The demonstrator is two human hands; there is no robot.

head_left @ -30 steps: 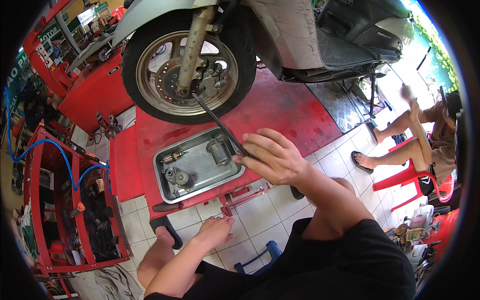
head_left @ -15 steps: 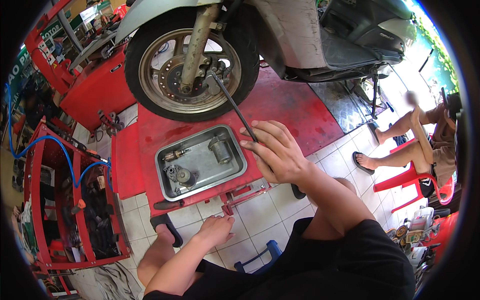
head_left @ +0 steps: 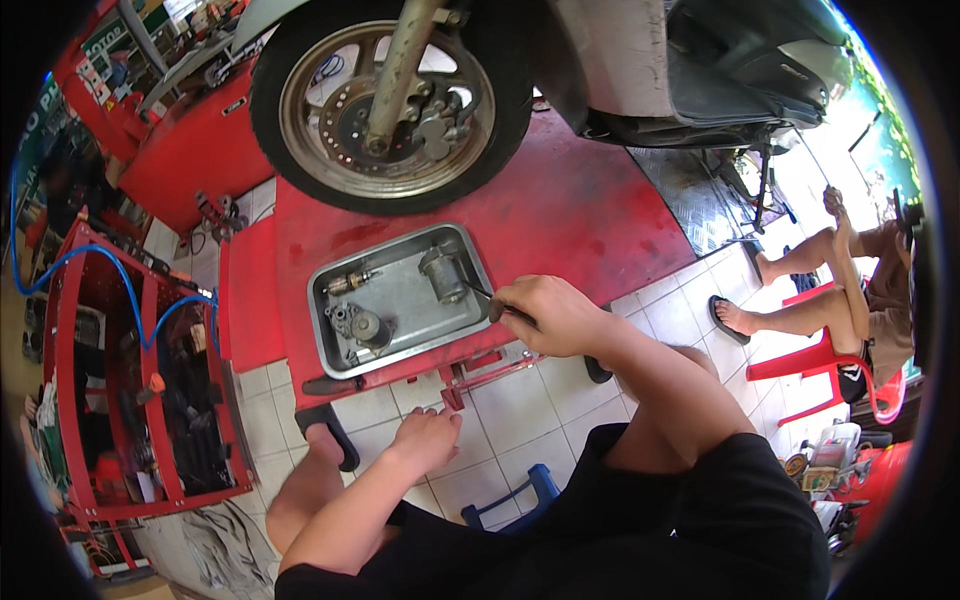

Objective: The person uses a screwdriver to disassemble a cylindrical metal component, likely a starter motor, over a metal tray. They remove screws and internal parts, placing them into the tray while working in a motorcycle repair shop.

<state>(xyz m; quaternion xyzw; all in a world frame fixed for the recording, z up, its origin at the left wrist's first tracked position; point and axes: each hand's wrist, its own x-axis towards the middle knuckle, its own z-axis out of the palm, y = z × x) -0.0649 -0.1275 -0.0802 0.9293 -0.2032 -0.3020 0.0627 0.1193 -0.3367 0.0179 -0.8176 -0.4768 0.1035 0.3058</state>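
Observation:
My right hand (head_left: 548, 315) is closed around a thin dark rod-shaped tool (head_left: 518, 316) at the right edge of a metal tray (head_left: 418, 348). The tool's slim end points at a cylindrical metal motor (head_left: 443, 275) inside the tray; whether they touch I cannot tell. Also in the tray lie a small slender metal part with a copper-coloured section (head_left: 352, 281) and a grey metal housing with a round cap (head_left: 370, 328). My left hand (head_left: 427, 440) hangs below the tray's near side, empty, its fingers loosely bent and a little apart.
A scooter's front wheel (head_left: 300, 165) with brake disc stands beyond the tray on a red lift platform (head_left: 590, 200). A dark-handled tool (head_left: 332, 386) lies by the tray's near-left corner. Left is a red tool cart (head_left: 165, 430); a seated person (head_left: 835, 270) is at right.
My right hand has come down and nearer, bringing the dark tool from in front of the wheel's brake caliper to the tray's right edge. My left hand's fingers have bent slightly.

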